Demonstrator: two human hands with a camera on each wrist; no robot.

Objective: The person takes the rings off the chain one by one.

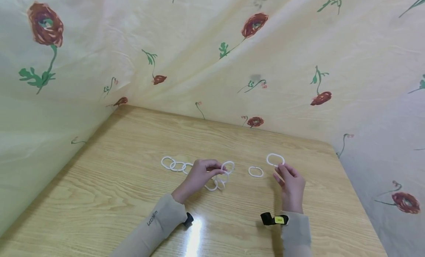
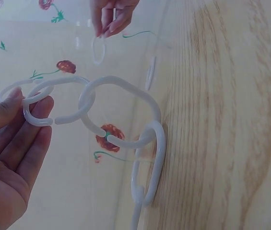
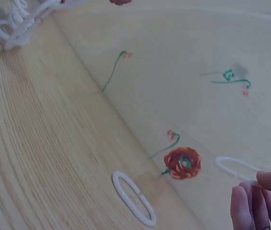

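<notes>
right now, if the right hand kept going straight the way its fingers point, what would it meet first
Probably nothing on the table: the right hand, pinching a white ring, points toward the flowered cloth behind. The loose ring lies off to its left.

Looks like a makeshift recording corner set up in someone's home rather than a lab or workshop; a pale yellow sheet (image 1: 206,47) printed with red flowers and green stems is hung on all sides like a backdrop, creased and sagging; it closes in a light wood-grain counter (image 1: 109,183) that's glossy enough to catch a lamp glare; only small white plastic rings (image 1: 255,172) lie on it; no tools or machines in view.
</notes>
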